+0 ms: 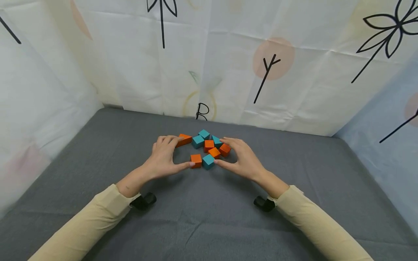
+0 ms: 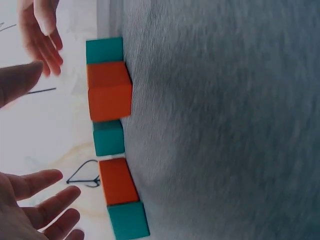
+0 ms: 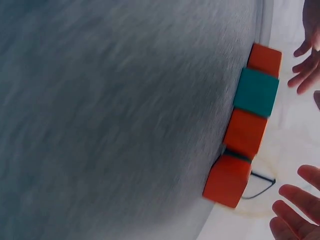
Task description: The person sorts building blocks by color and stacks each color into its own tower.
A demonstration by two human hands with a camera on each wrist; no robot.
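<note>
The left hand [image 1: 163, 156] is hovering at the left of a group of blocks [image 1: 209, 145], and the right hand [image 1: 243, 157] is mirroring it at the right. On each, the thumb is standing well away from the fingers, so each grip is forming a wide curve and is holding nothing. In the head view the left thumb is overlapping the front orange cube [image 1: 196, 158], but in the left wrist view both thumb and fingers are showing apart from the blocks. The right thumb's tip is showing just beside the front teal cube [image 1: 208, 161].

The blocks are lying on the grey desk [image 1: 209, 224], between the hands. The two front cubes are sitting side by side. Behind them a turned orange cube [image 1: 214, 152] is lying at an angle, with a middle orange cube [image 1: 209, 146] just beyond it. A right orange block [image 1: 224, 150] and a teal wedge [image 1: 216, 141] are lying near the right fingers, partly hidden. Two rear teal cubes [image 1: 197, 141] are sitting close together, and a left orange block [image 1: 185, 139] is lying by the left fingertips.

Beige sleeves [image 1: 94, 221] are covering the forearms, and a patterned white sheet [image 1: 209, 61] is hanging behind the desk.
</note>
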